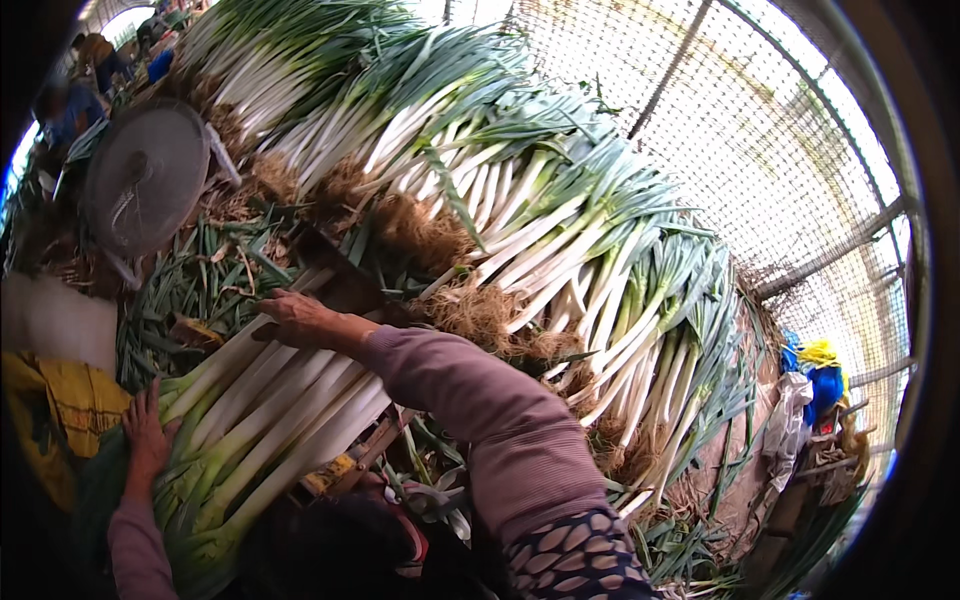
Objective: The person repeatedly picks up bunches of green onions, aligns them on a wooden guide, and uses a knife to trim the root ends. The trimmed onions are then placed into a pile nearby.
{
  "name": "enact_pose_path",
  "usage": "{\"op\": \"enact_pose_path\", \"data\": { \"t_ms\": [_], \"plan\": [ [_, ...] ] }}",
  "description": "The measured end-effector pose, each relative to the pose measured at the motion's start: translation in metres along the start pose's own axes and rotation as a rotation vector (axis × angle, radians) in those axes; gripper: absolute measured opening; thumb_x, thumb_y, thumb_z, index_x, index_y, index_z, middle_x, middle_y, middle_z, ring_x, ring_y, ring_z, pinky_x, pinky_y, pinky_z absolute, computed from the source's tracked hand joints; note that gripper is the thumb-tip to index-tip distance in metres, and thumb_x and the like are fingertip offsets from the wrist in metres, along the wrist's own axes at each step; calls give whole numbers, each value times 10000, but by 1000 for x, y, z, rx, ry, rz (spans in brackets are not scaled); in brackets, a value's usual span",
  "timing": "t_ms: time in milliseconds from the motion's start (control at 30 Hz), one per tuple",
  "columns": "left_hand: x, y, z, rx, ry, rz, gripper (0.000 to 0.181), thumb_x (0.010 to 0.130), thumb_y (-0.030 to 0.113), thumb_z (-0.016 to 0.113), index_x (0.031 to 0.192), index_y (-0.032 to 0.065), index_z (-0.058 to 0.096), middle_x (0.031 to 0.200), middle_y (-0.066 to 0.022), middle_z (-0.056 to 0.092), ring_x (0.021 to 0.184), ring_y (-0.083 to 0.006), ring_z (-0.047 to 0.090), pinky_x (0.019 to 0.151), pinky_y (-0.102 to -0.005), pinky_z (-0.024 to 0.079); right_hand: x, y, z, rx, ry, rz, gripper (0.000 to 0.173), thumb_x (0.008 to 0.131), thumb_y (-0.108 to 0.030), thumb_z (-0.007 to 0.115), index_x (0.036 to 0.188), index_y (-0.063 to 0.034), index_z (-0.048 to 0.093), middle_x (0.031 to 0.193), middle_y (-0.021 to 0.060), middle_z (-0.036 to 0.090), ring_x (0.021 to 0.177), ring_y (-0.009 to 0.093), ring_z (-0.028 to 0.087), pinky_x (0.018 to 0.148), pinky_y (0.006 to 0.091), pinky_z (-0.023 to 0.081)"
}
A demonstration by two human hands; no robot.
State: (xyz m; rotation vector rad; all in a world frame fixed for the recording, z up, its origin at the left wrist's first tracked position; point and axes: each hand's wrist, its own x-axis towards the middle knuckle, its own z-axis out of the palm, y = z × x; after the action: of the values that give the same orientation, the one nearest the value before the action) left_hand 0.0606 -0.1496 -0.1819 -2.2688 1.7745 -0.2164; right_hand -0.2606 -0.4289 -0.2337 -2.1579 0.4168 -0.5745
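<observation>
Before me lies a bundle of large leeks (277, 420), white stalks side by side, with green tops toward the lower left. My left hand (150, 435) lies with its fingers apart on the edge of the bundle, where the stalks turn green. At the other end, my right hand (304, 319) reaches over the white stalk ends with bent fingers. A small dark shape shows under its fingertips; what it is, and whether the hand grips it, is not clear. A dark flat board or plate (337, 270) stands just beyond the right hand.
A long row of leeks with brown roots (480, 315) leans along a mesh wall (600, 60). Cut green leaves (202, 277) litter the ground. A round stool (146, 176) stands at upper left, a yellow sack (82, 397) at left. People (71, 109) are in the background.
</observation>
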Motion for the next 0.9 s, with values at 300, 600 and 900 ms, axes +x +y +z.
{"op": "enact_pose_path", "data": {
  "t_ms": [300, 600, 900],
  "plan": [
    [14, 23, -30, -123, -35, -8, 826, 787, 392, 617, 1476, 138, 238, 1358, -214, 375, 1236, -416, 334, 1059, -529, 195, -252, 110, -182, 164, 1280, 825, 460, 935, -250, 564, 1284, 23, 441, 1134, 185, 586, 891, 204, 580, 789, 294, 517],
    [131, 222, -213, -860, 261, 310, 418, 819, 16, 572, 1234, -14, 538, 1222, -142, 574, 1159, -238, 526, 1022, -356, 369, -319, 217, -143, 388, 1473, 1327, 769, 775, -534, 679, 1164, 86, 441, 1050, 265, 561, 954, 356, 564, 851, 426, 441],
    [283, 592, -187, -609, -607, 797, 545, 865, 381, 604, 1184, -55, 538, 1171, -211, 597, 1055, -283, 591, 891, -414, 472, -315, 216, -155, 682, 1490, 937, 846, 605, -187, 797, 1282, 68, 357, 1125, 192, 545, 1011, 297, 545, 845, 393, 458]
  ]
}}
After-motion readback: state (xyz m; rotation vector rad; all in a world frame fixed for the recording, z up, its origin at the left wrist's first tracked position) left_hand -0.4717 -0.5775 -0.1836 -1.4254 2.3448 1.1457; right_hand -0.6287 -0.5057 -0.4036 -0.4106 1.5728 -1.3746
